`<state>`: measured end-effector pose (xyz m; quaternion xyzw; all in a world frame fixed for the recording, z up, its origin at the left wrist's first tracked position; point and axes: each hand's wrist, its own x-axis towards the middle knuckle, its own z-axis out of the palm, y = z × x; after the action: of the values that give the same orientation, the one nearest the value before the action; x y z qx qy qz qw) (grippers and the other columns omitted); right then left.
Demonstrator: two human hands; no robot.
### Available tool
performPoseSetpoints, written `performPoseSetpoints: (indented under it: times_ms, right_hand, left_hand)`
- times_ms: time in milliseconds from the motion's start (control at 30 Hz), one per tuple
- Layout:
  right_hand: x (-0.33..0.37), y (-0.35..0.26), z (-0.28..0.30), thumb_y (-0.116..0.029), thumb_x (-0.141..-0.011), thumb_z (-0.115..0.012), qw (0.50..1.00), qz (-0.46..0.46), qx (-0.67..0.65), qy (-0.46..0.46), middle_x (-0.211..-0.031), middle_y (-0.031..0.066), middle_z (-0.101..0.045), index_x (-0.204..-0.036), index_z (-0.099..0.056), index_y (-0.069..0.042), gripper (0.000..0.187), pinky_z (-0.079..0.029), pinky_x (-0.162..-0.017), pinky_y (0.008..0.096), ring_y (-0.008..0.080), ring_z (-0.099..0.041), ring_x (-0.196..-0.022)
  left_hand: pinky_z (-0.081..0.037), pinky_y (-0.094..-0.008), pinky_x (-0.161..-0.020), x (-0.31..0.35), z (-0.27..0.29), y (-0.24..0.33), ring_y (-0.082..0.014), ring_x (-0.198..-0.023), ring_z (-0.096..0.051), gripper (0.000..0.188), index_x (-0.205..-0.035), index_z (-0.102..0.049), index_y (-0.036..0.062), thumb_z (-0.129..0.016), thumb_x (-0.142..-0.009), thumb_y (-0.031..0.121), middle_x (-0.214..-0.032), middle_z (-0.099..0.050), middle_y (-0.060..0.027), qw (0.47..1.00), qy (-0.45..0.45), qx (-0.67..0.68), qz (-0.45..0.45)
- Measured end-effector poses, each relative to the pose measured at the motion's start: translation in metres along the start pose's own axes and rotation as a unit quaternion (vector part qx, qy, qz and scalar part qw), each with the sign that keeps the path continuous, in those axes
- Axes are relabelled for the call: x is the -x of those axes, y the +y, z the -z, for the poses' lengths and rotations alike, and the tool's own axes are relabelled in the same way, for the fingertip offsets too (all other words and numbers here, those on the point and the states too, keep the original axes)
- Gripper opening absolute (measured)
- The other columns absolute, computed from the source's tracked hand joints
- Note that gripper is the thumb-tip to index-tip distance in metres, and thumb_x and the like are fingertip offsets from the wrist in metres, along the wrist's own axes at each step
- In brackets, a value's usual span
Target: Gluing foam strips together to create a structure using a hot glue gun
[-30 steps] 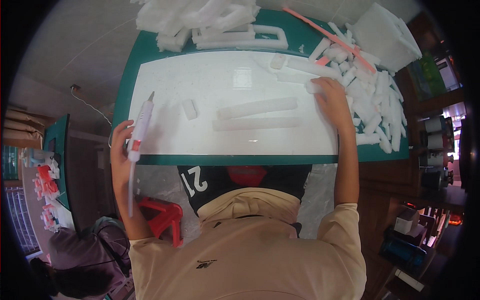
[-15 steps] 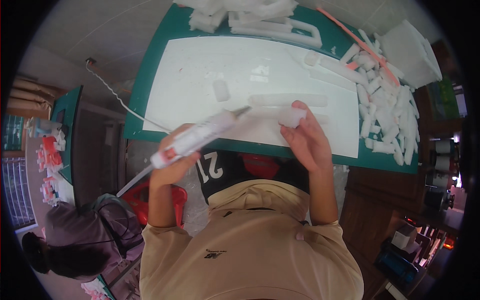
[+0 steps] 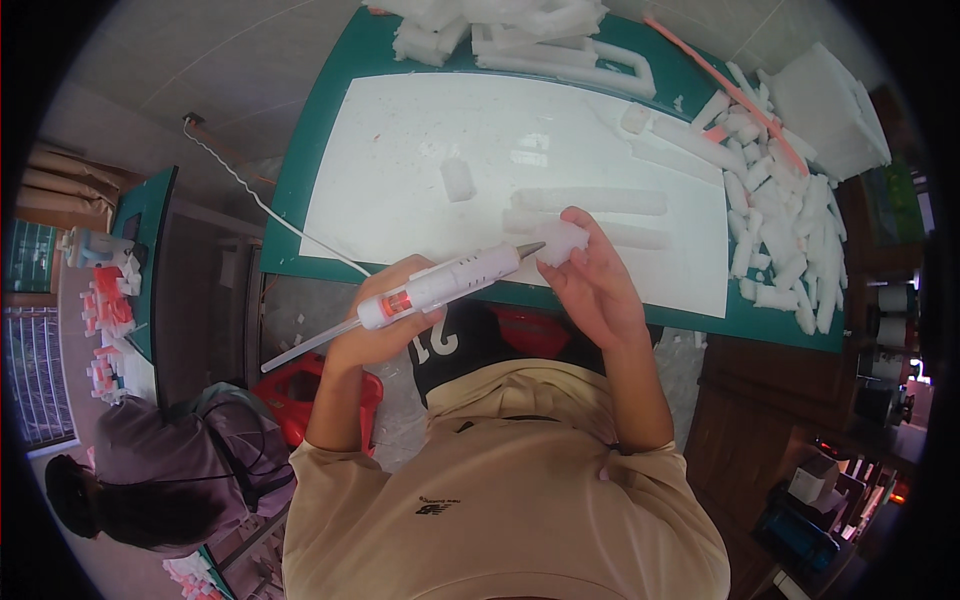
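My left hand (image 3: pixel 385 315) is wrapped round a white hot glue gun (image 3: pixel 440 285), with a glue stick (image 3: pixel 310 347) poking out of its back end. The gun's metal nozzle (image 3: pixel 531 249) meets, or nearly meets, a small white foam block (image 3: pixel 563 242). That block is pinched between the thumb and fingers of my right hand (image 3: pixel 597 285). Just beyond it, two long white foam strips (image 3: pixel 590 201) lie side by side on the white board (image 3: pixel 390 150). A lone short foam piece (image 3: pixel 458 180) rests on the board farther left.
Foam offcuts (image 3: pixel 790 245) pile up on the green table's (image 3: pixel 300 190) right side, near a white foam box (image 3: pixel 828 108) and a long orange strip (image 3: pixel 730 90). Foam frames (image 3: pixel 560 55) stack at the far edge. A white cord (image 3: pixel 255 198) runs leftward. Another person (image 3: pixel 190 465) sits at lower left.
The glue gun has swung right and its nozzle has come to the foam block. My right hand has shifted slightly left and down with the block.
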<state>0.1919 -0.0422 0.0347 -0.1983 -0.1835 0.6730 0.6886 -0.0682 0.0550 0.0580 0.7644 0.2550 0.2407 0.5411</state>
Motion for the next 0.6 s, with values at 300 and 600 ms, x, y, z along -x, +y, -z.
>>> performPoseSetpoints:
  times_ms: [300,600]
  right_hand:
    - [0.0,0.001,0.005,-0.003,-0.096,-0.056,1.0,0.001,-0.014,-0.004,-0.128,0.0103,-0.053,-0.137,-0.04,-0.007,0.044,-0.043,-0.104,0.0365,0.0202,-0.053,-0.12]
    - [0.002,-0.006,0.011,-0.007,-0.094,-0.06,1.0,0.013,0.005,0.011,-0.128,0.0118,-0.052,-0.139,-0.035,-0.006,0.051,-0.043,-0.105,0.0358,0.0199,-0.053,-0.12]
  left_hand:
    - [-0.045,-0.0309,-0.067,-0.002,0.0,-0.002,-0.0186,-0.075,-0.055,0.021,-0.097,-0.061,0.0023,-0.07,-0.082,0.013,-0.083,-0.057,-0.0068,1.0,-0.013,-0.012,0.004]
    - [-0.046,-0.0307,-0.071,-0.003,0.003,-0.009,-0.0188,-0.079,-0.057,0.023,-0.101,-0.062,0.001,-0.071,-0.083,0.013,-0.089,-0.059,-0.0079,1.0,-0.016,-0.008,0.011]
